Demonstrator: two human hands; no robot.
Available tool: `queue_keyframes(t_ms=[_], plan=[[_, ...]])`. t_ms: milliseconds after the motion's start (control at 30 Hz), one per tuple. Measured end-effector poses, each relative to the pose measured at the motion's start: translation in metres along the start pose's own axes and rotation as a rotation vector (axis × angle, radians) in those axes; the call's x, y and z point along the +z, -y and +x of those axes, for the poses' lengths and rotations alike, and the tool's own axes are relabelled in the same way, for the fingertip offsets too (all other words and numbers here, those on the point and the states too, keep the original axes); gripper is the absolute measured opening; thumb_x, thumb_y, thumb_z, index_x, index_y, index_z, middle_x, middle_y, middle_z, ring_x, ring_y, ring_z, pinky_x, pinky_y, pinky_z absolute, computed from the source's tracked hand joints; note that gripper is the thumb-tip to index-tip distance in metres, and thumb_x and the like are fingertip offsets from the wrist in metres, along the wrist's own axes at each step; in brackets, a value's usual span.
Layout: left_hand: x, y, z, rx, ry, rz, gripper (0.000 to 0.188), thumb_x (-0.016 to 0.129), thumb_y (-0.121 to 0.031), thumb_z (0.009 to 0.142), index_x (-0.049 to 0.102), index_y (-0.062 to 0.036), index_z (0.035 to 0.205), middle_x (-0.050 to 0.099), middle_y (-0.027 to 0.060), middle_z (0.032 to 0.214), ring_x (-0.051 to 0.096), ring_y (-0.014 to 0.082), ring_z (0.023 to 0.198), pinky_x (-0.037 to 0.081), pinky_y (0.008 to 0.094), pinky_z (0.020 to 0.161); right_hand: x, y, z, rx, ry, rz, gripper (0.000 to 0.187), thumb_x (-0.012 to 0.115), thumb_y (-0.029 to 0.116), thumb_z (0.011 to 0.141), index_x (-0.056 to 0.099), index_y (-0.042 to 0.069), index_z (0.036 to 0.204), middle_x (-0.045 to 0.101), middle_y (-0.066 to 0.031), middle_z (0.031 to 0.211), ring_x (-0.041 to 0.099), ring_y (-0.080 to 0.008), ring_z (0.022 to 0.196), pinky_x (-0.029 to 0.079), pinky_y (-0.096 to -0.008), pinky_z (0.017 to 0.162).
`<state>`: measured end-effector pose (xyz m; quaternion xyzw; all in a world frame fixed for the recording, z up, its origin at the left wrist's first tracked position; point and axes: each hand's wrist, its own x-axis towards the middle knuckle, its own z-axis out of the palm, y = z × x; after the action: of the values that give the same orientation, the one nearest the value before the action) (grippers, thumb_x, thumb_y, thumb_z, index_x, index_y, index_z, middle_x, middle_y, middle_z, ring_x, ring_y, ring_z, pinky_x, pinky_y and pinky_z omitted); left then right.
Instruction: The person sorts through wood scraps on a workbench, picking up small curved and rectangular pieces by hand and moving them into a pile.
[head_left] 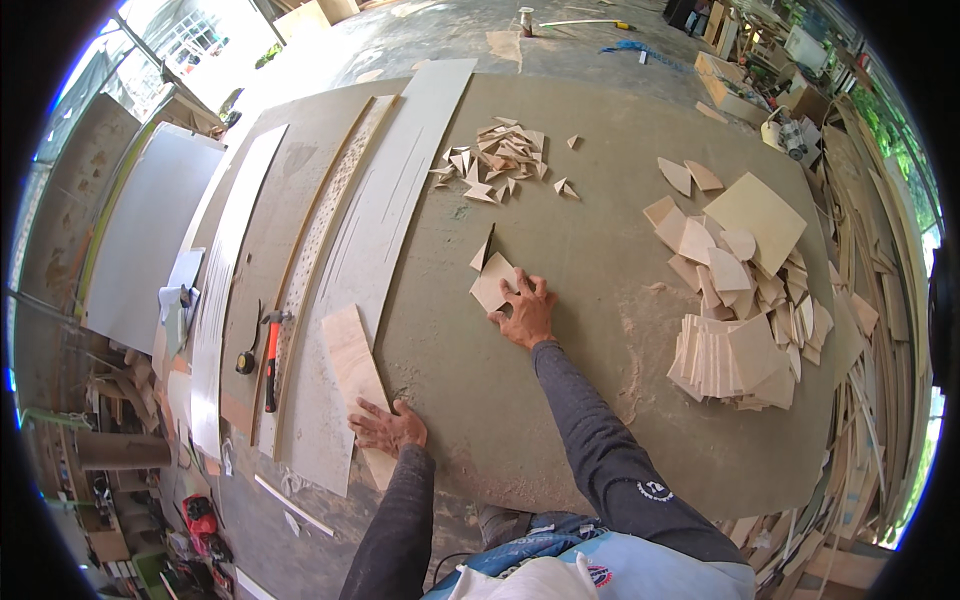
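My right hand (pixel 528 310) has its fingers bent over the near side of a small pale plywood piece (pixel 492 280) lying on the big brown work table (pixel 590 235). Against that piece's far left corner is a small triangular offcut (pixel 478 258), with a thin dark sliver (pixel 489 243) beside it; what the sliver is I cannot tell. My left hand (pixel 390 428) rests with fingers spread on a long narrow plywood strip (pixel 353 350). That strip lies at a slant, partly over a long grey board (pixel 395 215).
A heap of pointed offcuts (pixel 505 155) lies at the far middle. On the right are curved plywood pieces (pixel 730 270), a neat stack (pixel 735 360) and a square sheet (pixel 757 222). Left lie a hammer (pixel 271 365), a tape measure (pixel 245 362) and a perforated metal strip (pixel 335 220).
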<state>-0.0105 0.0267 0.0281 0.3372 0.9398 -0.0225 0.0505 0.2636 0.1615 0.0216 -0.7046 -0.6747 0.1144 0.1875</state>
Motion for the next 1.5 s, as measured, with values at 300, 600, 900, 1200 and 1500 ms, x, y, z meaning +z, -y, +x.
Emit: queue_keyframes(t_ms=[300, 600, 900, 1200, 1500], plan=[[0.003, 0.002, 0.001, 0.001, -0.019, 0.006, 0.087, 0.054, -0.048, 0.099, 0.008, -0.0164, 0.166, 0.008, 0.0234, 0.169, 0.006, 0.0370, 0.158, 0.005, 0.0612, 0.123, -0.002, -0.009, 0.009, -0.063, 0.008, 0.002, 0.063, 0.081, 0.052, 0.077, 0.072, 0.021, 0.131, 0.047, -0.0058, 0.155, 0.041, -0.0288, 0.125, 0.036, -0.0550, 0.101], [0.009, 0.004, 0.004, -0.002, -0.023, 0.004, 0.087, 0.053, -0.048, 0.100, 0.006, -0.0167, 0.166, 0.008, 0.0231, 0.169, 0.004, 0.0368, 0.158, 0.003, 0.0603, 0.124, -0.007, -0.011, 0.018, -0.080, 0.081, -0.083, 0.050, 0.078, 0.042, 0.083, 0.072, 0.023, 0.129, 0.050, -0.0006, 0.151, 0.045, -0.0263, 0.123, 0.040, -0.0596, 0.101], [0.005, 0.002, 0.002, -0.002, -0.017, 0.002, 0.086, 0.053, -0.048, 0.100, 0.007, -0.0168, 0.166, 0.008, 0.0231, 0.169, 0.004, 0.0368, 0.158, 0.004, 0.0606, 0.123, -0.012, -0.007, 0.022, -0.036, 0.085, -0.055, 0.052, 0.081, 0.042, 0.081, 0.073, 0.022, 0.128, 0.051, -0.0010, 0.148, 0.046, -0.0272, 0.123, 0.040, -0.0640, 0.104], [0.010, 0.003, 0.005, -0.001, -0.019, -0.009, 0.086, 0.054, -0.047, 0.100, 0.006, -0.0176, 0.166, 0.008, 0.0229, 0.170, 0.003, 0.0364, 0.158, 0.002, 0.0603, 0.124, -0.011, -0.008, 0.028, -0.011, 0.092, -0.039, 0.056, 0.083, 0.046, 0.077, 0.074, 0.020, 0.126, 0.050, -0.0025, 0.148, 0.046, -0.0285, 0.121, 0.039, -0.0646, 0.105], [0.009, 0.002, 0.002, 0.008, -0.047, 0.011, 0.086, 0.054, -0.048, 0.100, 0.008, -0.0175, 0.166, 0.010, 0.0235, 0.169, 0.006, 0.0366, 0.158, 0.004, 0.0612, 0.124, -0.013, -0.014, 0.044, 0.004, 0.086, -0.019, 0.056, 0.083, 0.047, 0.076, 0.076, 0.020, 0.125, 0.050, -0.0044, 0.152, 0.044, -0.0311, 0.119, 0.038, -0.0663, 0.105]])
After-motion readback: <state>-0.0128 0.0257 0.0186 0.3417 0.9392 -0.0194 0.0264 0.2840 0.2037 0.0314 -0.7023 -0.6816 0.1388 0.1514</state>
